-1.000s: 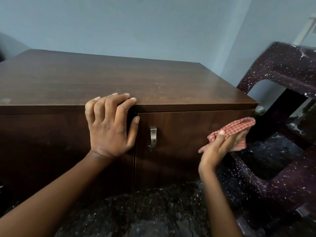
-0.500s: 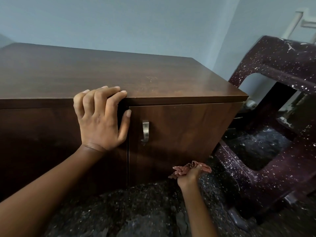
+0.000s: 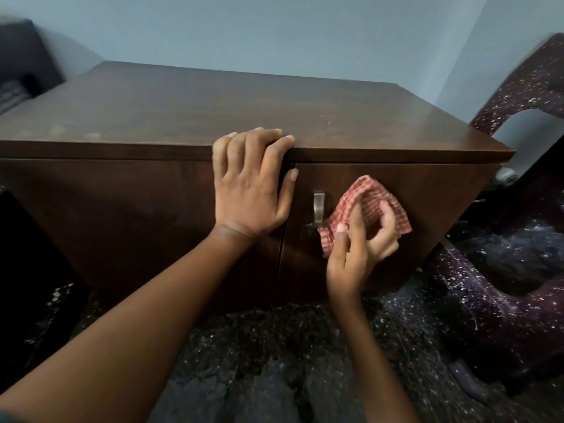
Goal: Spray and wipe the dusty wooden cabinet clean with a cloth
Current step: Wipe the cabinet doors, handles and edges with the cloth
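Observation:
A dark brown wooden cabinet fills the middle of the view, its top faintly dusty. My left hand lies flat on the front, fingers hooked over the top edge between the two doors. My right hand holds a red-and-white checked cloth pressed against the right door, just right of the metal handle. No spray bottle is in view.
A dark purple speckled plastic chair lies tipped to the right of the cabinet, close to its side. The floor below is dark speckled stone. A dark object stands at the far left by the blue wall.
My right hand dropped with the cloth to the base of the right door, then rose to the door front beside the handle. My left hand stayed on the top edge.

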A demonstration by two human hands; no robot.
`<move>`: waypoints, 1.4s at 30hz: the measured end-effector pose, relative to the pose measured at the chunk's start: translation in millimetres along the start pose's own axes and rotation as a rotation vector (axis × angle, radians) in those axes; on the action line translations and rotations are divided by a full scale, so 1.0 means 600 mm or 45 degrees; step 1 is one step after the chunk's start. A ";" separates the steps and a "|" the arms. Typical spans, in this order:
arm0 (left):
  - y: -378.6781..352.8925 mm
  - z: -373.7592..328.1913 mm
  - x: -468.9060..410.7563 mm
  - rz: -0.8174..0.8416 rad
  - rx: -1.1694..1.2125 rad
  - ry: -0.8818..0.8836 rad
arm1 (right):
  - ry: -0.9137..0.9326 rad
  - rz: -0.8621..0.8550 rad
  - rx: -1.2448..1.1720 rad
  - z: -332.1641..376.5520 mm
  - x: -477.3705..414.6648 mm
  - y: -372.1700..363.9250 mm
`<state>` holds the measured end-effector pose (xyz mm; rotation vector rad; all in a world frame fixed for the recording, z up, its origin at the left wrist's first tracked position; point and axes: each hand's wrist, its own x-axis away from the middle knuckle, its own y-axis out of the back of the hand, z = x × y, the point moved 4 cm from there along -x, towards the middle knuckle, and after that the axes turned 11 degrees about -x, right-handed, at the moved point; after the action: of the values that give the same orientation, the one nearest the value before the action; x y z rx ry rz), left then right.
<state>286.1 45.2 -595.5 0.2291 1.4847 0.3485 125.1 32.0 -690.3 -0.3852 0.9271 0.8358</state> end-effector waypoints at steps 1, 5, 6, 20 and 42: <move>0.000 0.001 0.001 0.014 0.000 -0.003 | 0.098 0.079 0.024 -0.001 0.018 0.001; 0.008 -0.001 -0.002 0.087 0.015 0.001 | 0.103 0.333 0.087 -0.037 0.084 -0.007; 0.015 0.001 -0.002 0.117 0.051 -0.002 | 0.062 0.407 0.117 -0.046 0.103 -0.007; 0.180 0.176 0.270 0.577 0.352 0.442 | -0.490 0.102 -0.271 0.059 0.138 -0.076; 0.157 0.259 0.466 1.618 0.064 1.207 | 1.421 1.480 0.246 0.221 0.363 -0.251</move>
<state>446.7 244.7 -809.5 1.1797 2.0990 1.5991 384.4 119.8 -802.8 -0.0710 2.3618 1.5943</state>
